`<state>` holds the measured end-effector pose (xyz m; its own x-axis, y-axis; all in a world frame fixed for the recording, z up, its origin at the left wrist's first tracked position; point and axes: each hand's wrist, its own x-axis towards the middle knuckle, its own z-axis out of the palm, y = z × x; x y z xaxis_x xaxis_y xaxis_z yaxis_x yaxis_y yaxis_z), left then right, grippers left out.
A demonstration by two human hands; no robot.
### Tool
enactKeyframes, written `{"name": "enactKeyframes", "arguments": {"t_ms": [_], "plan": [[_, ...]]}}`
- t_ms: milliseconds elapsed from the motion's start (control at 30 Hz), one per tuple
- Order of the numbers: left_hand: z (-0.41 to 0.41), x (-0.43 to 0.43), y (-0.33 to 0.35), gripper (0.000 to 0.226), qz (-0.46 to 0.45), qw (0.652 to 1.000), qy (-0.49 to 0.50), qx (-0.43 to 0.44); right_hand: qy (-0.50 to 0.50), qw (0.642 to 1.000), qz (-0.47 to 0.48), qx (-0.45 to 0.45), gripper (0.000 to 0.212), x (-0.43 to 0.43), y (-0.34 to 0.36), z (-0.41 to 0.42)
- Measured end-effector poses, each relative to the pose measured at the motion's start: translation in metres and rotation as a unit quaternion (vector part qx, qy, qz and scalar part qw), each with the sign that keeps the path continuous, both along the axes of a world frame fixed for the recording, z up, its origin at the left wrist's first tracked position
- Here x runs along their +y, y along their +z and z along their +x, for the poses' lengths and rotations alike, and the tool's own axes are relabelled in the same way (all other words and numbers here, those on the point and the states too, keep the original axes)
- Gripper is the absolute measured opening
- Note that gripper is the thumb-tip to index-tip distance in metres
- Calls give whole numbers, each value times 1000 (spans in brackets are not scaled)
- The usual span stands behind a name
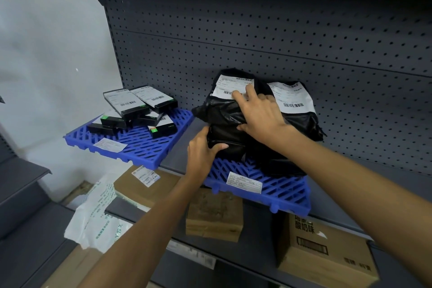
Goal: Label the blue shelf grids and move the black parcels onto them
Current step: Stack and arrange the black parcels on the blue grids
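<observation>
**A:** Where are my hands?

**B:** Both on the front bag point(230, 121). My left hand point(203, 149) cups its near left corner, thumb on top, fingers curled around the edge. My right hand point(260, 114) lies flat on top, fingers spread, fingertips touching its white slip point(230, 86).

**A:** And the bag?

**B:** It sits on the right grid point(275, 188), leaning against a second bag point(297, 121) behind it, near the pegboard point(280, 30). That grid carries a label point(244, 182) at its front edge.

**A:** The other grid?

**B:** The left grid point(138, 145) holds a heap of black boxes point(135, 110) and a label point(109, 144) near its front. Cartons point(325, 243) stand on the shelf below.
</observation>
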<state>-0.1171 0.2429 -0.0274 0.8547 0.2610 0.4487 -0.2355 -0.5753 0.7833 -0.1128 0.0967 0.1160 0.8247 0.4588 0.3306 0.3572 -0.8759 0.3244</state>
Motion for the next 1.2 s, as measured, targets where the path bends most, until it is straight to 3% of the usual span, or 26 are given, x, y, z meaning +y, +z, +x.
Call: {"name": "enactKeyframes", "arguments": {"t_ms": [233,367,500,600,700,800,933,1200], "plan": [[-23,6,2,66,45,999,-10,-12,3,1000,-18,-12,86,-7,2,0],[-48,20,6,57,53,991,2,-121,33,999,5,15,95,-28,11,-3],[-53,15,41,48,149,969,3,-198,35,998,52,13,85,-58,14,-13],[-46,-7,73,46,281,928,-30,-244,20,995,95,8,73,-83,9,-21],[-35,-36,95,54,377,908,-24,-178,2,990,141,26,74,-109,1,-28],[-27,-52,96,61,404,910,-9,-93,-9,985,155,77,82,-128,-13,-28],[-24,-51,92,68,439,893,5,-96,24,969,222,111,86,-123,-29,-24],[-15,-56,89,92,451,887,48,-83,16,977,206,60,89,-104,-42,-6]]}}
